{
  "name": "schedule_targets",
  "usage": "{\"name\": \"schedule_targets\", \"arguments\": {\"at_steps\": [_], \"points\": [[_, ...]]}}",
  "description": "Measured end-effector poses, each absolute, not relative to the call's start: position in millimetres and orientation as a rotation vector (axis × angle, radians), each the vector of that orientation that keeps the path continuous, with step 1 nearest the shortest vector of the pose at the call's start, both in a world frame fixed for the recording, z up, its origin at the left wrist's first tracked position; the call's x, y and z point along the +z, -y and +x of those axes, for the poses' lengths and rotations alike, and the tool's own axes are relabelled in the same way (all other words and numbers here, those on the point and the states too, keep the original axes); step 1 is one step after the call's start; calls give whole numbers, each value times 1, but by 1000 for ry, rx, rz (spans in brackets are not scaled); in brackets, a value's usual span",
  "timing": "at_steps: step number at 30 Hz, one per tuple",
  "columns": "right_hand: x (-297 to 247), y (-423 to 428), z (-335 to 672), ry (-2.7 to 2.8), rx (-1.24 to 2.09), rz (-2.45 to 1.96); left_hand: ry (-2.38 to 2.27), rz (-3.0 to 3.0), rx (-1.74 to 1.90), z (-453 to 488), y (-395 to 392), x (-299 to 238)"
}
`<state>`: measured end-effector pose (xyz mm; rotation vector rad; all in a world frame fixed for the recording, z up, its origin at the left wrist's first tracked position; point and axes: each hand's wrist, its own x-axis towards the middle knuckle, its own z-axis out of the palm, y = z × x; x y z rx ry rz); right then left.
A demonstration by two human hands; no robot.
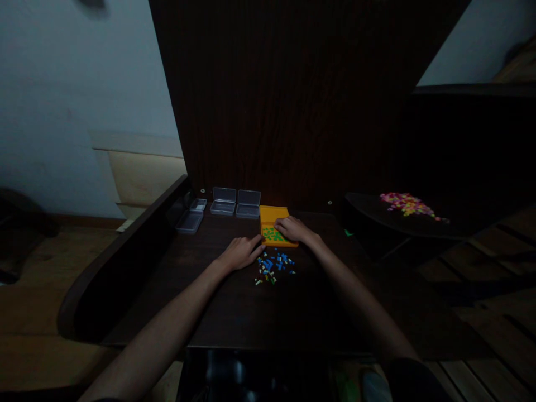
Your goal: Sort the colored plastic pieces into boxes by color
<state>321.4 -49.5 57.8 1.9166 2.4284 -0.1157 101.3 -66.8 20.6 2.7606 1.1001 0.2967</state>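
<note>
Wooden panel (293,100): stands upright at twelve o'clock of the surface, closing off its far edge like a back wall.
Surface (234,312): dark wood, carrying everything both hands deal with; the items sit towards its far half, at a stretch of both arms.
Side shelf (368,215): lower ledge at three o'clock of the tray, well apart from the hands.
Left hand (239,253): lies palm down at eight o'clock of the tray, fingers (256,243) stretched and loosely together, tips touching the tray's near corner and gripping nothing; it probably steadies the tray.
Right hand (293,228): rests on the tray's right half, fingers (281,224) curled downward onto the green pieces; too dim to tell whether they pinch one.
Orange tray (272,214): flat at the middle of the surface's far half, between the hands.
Clear boxes (223,201): four small lidded ones grouped at ten o'clock of the tray, apparently set back out of the hands' way.
Colourful pile (407,204): pink and yellow bits heaped on the side shelf, seemingly kept separate.
Loose pieces (273,267): mostly blue, with yellow and white, scattered at six o'clock of the tray, near both hands for easy picking.
Green pieces (273,235): gathered in the tray's near part, just beside the right hand.
</note>
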Motion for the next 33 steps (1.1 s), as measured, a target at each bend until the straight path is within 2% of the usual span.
{"name": "schedule_targets", "arguments": {"at_steps": [33], "points": [[63, 63, 340, -2499, -184, 1909, -1119, 2753, 281, 101, 69, 25]]}}
